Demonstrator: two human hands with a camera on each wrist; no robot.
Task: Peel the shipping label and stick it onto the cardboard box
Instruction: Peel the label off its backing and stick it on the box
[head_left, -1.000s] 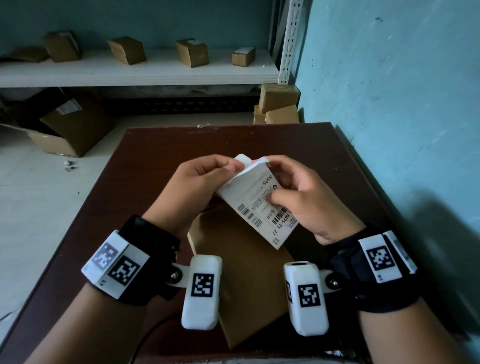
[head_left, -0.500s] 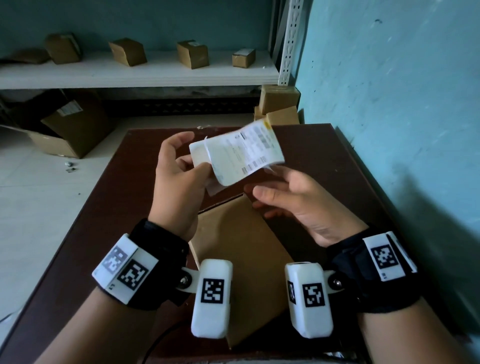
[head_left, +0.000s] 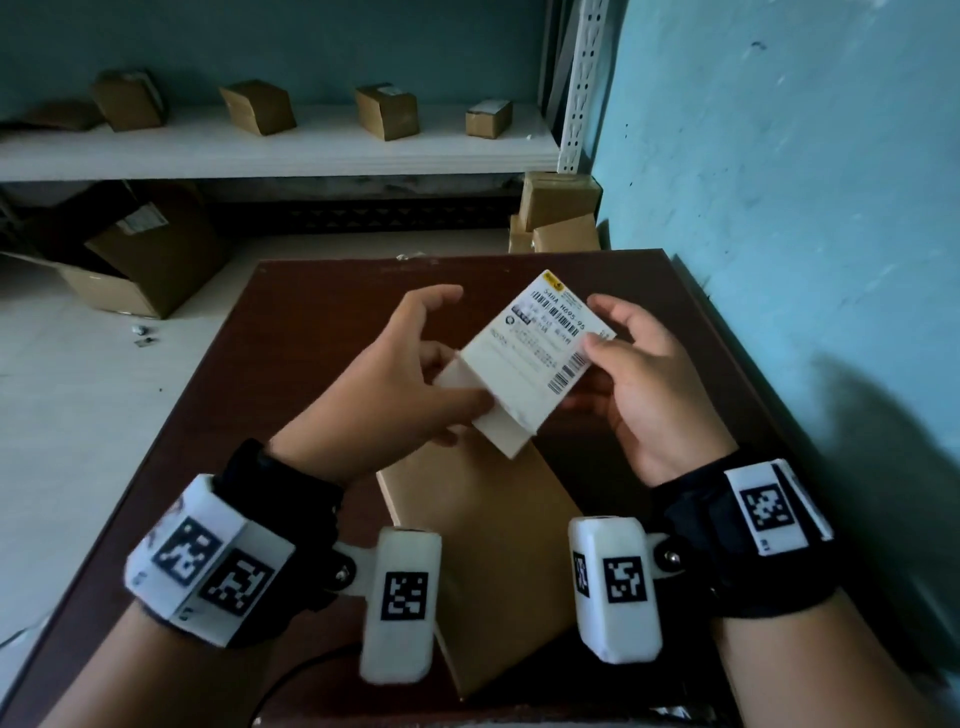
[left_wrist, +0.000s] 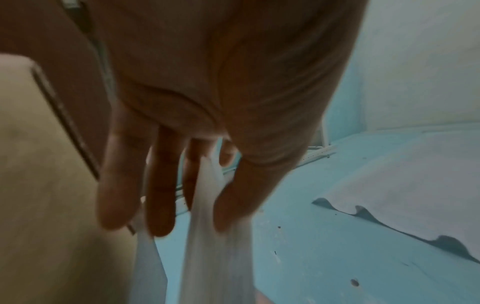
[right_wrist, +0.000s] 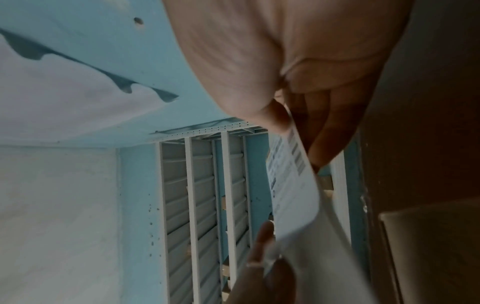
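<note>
Box: a flat brown cardboard box (head_left: 498, 551) is seen nearest, lying on the dark brown wooden table (head_left: 291, 332), between the two wrists. Its broad top face is left bare, prob. as the landing spot for the label.
Left hand: the left hand (head_left: 395, 384), at approx. 10 o'clock from the box, is pinched by thumb and fingers on the plain white backing sheet (head_left: 498, 423). In the left wrist view the sheet is seen running down between thumb and fingers (left_wrist: 161, 185). It is prob. held so the liner can be pulled away.
Label: the white printed shipping label with black barcodes (head_left: 535, 353) is held in the air above the box's far end, at approx. 12 o'clock from it, printed side up and tilted. Its near edge overlaps the backing; whether fully parted cannot be told.
Right hand: the right hand (head_left: 639, 374) is pinched on the label's barcode edge, thumb on top, fingers under. An edge grip is judged to keep skin off the adhesive.
Stage: peeling is judged nearly done; sticking not yet begun.
Wall: a teal painted wall (head_left: 779, 208) stands at 3 o'clock.
Far: small cardboard boxes (head_left: 387, 111) are set on a white shelf (head_left: 291, 150) at 12 o'clock, w/ an open carton (head_left: 135, 254) on the floor at 10 o'clock.
</note>
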